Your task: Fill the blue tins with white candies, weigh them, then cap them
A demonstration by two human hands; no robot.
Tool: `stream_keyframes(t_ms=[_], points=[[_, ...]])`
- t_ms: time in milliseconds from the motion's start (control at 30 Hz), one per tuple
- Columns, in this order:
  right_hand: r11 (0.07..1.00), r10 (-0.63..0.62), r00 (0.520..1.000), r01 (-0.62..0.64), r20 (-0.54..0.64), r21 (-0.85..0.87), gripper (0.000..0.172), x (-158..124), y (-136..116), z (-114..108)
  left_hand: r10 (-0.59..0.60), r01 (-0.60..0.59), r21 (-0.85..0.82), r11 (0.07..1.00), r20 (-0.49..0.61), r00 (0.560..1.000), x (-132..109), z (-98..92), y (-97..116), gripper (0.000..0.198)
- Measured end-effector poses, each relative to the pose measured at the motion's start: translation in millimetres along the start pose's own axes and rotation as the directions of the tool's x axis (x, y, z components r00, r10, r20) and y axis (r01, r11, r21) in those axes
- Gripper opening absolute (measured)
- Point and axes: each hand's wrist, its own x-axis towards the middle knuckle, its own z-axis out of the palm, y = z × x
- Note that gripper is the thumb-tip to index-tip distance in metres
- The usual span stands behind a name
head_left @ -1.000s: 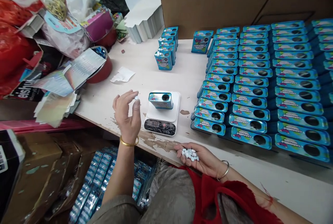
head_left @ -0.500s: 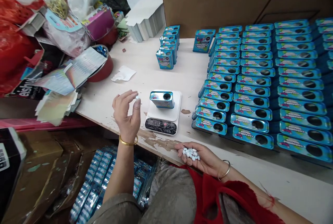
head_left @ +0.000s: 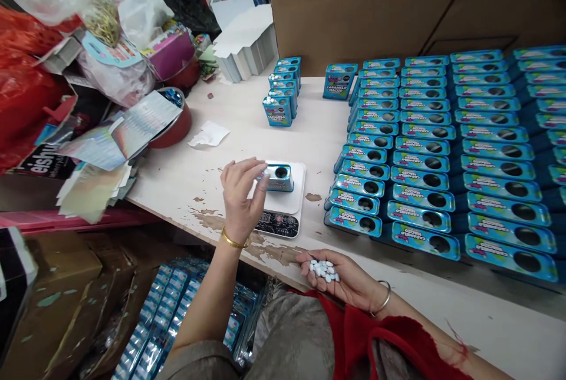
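Observation:
My left hand (head_left: 242, 200) pinches a small white candy (head_left: 266, 172) between thumb and fingertips. It hovers at the left side of a blue tin (head_left: 280, 177) with a round dark opening in its top. That tin stands on a white kitchen scale (head_left: 293, 200), whose black display panel (head_left: 283, 225) is partly hidden behind my wrist. Palm up near the table's front edge, my right hand (head_left: 354, 280) cups a small heap of white candies (head_left: 324, 269).
Rows of blue tins (head_left: 422, 209) fill the table's right side. A few tins with candies on top (head_left: 278, 110) stand at the back, near stacked white cards (head_left: 245, 38). Left are a red bowl (head_left: 177, 126) and bags. A cardboard box (head_left: 354, 9) walls off the back.
My left hand has moved right with the candy, from beside the scale to the tin on it. My right hand still holds its heap. The camera view has shifted slightly.

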Motion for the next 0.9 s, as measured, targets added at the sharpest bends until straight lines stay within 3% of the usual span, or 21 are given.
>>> stream_keyframes(t_ms=[100, 200, 400, 533, 633, 700, 767, 833, 900], points=[[1.0, 0.002, 1.0, -0.002, 0.004, 0.01, 0.024, 1, 0, 0, 0.04, -0.045, 0.035, 0.998, 0.146, 0.989, 5, 6.4, -4, 0.027], [1.0, 0.012, 1.0, -0.013, 0.02, 0.016, 0.024, 1, -1, -1, 0.052, -0.056, 0.017, 0.998, 0.184, 0.982, 8, 1.7, -13, 0.043], [1.0, 0.014, 0.999, -0.014, 0.03, 0.009, 0.025, 2, 0, -3, 0.063, -0.061, -0.018, 0.998, 0.305, 0.95, 12, -15.1, -35, 0.054], [0.999, 0.044, 0.998, -0.045, 0.034, 0.025, 0.025, 1, -1, -4, 0.123, -0.118, -0.04, 0.992, 0.446, 0.887, 19, -10.5, -39, 0.071], [0.999, 0.026, 0.999, -0.027, 0.039, 0.03, 0.025, 0, -2, -1, 0.19, -0.165, -0.096, 0.982, 0.583, 0.79, 35, -3.2, -36, 0.05], [0.999, 0.022, 0.999, -0.023, 0.049, 0.028, 0.025, 3, -1, 2, 0.21, -0.168, -0.127, 0.978, 0.619, 0.757, 51, 4.6, -34, 0.035], [0.999, 0.052, 0.997, -0.052, 0.051, -0.003, 0.028, 11, 1, 3, 0.215, -0.17, -0.131, 0.977, 0.574, 0.79, 72, 20.1, -35, 0.031], [0.995, 0.09, 0.995, -0.088, 0.038, -0.057, 0.031, 23, 0, 0, 0.224, -0.192, -0.116, 0.975, 0.507, 0.832, 99, 46.2, -38, 0.03], [0.984, 0.067, 0.998, -0.067, -0.005, -0.166, 0.031, 33, -3, -8, 0.241, -0.23, -0.085, 0.969, 0.498, 0.833, 130, 81.1, -40, 0.03]])
